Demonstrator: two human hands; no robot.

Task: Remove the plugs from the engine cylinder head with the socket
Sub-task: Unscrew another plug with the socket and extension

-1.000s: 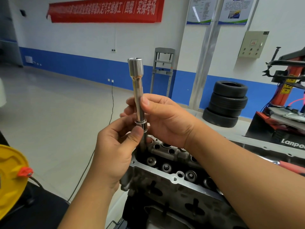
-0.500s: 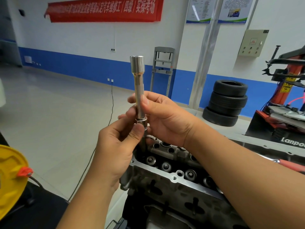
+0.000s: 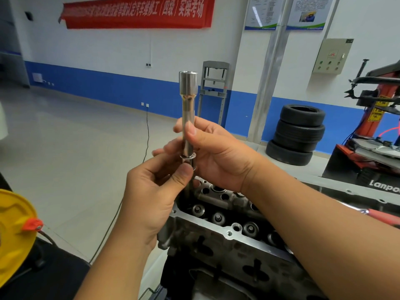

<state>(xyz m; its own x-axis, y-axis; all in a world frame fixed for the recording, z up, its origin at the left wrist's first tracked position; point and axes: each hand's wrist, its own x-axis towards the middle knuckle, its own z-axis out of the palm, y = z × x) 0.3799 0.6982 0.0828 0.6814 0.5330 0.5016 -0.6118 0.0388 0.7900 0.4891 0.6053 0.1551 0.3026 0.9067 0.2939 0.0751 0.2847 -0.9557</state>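
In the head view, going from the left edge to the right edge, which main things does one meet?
Yellow reel → left hand → socket → right hand → stacked tyres → red tyre machine.

Up on the white wall a red banner [image 3: 136, 13] with pale characters stretches wide, and a blue band [image 3: 108, 87] runs along the base of that wall. To the right, two posters [image 3: 285, 13] flank a silvery vertical duct [image 3: 270, 79], with a beige control box [image 3: 332, 56] mounted just beyond. A grey metal frame [image 3: 213, 92] stands against the blue band. Three black tyres [image 3: 297, 135] sit stacked on the floor near the duct. Far right, a red tyre-changing machine [image 3: 376, 126] is cut by the edge. At lower left, a yellow reel [image 3: 13, 230] with an orange knob, and a black cable [image 3: 147, 131] trails across the pale floor.
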